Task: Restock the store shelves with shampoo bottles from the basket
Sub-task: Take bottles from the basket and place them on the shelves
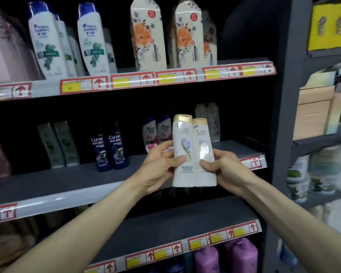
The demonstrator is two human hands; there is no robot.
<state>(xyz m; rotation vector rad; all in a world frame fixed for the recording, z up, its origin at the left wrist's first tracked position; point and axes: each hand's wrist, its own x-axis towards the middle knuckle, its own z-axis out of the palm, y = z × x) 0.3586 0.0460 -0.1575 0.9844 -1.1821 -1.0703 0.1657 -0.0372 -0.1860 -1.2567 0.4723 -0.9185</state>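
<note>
Two white shampoo bottles with gold caps stand upright side by side in front of the middle shelf (71, 180). My left hand (158, 168) grips the left bottle (182, 146), thumb across its front. My right hand (222, 166) grips the right bottle (204, 152) from the right side. The bottles touch each other and hover just above the shelf's front edge. No basket is in view.
The middle shelf holds green-capped bottles (57, 144), dark blue Clear bottles (109, 148) and white bottles (156, 133) behind my hands. White blue-capped bottles (47, 42) and floral packs (148, 36) fill the upper shelf. Purple bottles (240, 255) sit below. A grey upright (283, 115) bounds the right.
</note>
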